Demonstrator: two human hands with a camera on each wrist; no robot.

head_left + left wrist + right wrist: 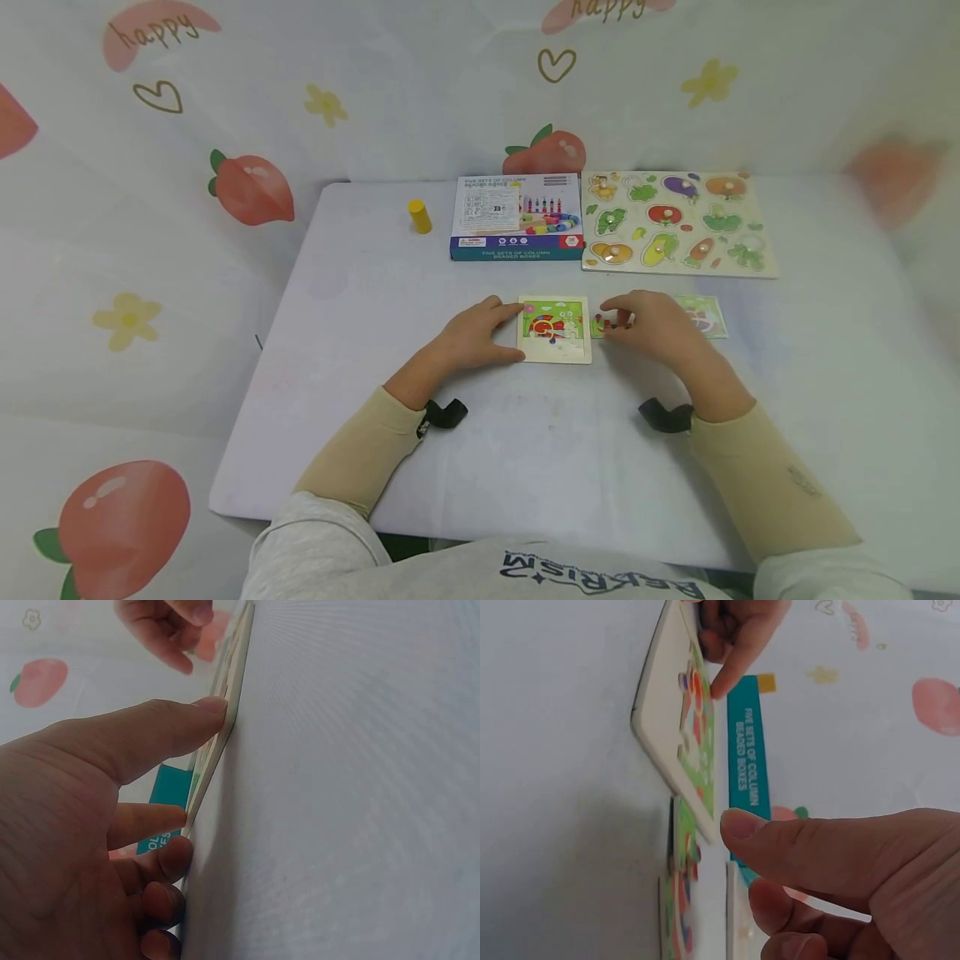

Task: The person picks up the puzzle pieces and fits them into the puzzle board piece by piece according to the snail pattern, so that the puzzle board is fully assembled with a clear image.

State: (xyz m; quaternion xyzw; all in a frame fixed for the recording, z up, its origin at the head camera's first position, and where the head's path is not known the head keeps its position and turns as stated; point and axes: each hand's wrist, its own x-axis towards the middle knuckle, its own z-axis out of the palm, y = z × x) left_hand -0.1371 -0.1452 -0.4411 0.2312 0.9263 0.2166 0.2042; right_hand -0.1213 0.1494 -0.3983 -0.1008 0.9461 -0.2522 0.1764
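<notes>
A small wooden jigsaw board point(555, 352) with a cream frame lies flat on the table, with a green picture and a red, snail-like shape in it. My left hand point(480, 333) rests its thumb and index finger against the board's left side, both fairly straight. Right of the board, my right hand point(648, 329) hovers over loose puzzle pieces point(597, 326). In the right wrist view its thumb and index fingertip are apart, with nothing between them. One green-and-red piece point(682, 836) lies close by the board's edge, and another piece point(676, 919) is beyond it.
A flat picture card or puzzle point(708, 317) lies right of my right hand, partly covered. Behind are a bead-set box point(517, 217), a vegetable peg puzzle point(678, 225) and a yellow cylinder point(420, 216). The white table point(337, 292) has its left edge in view.
</notes>
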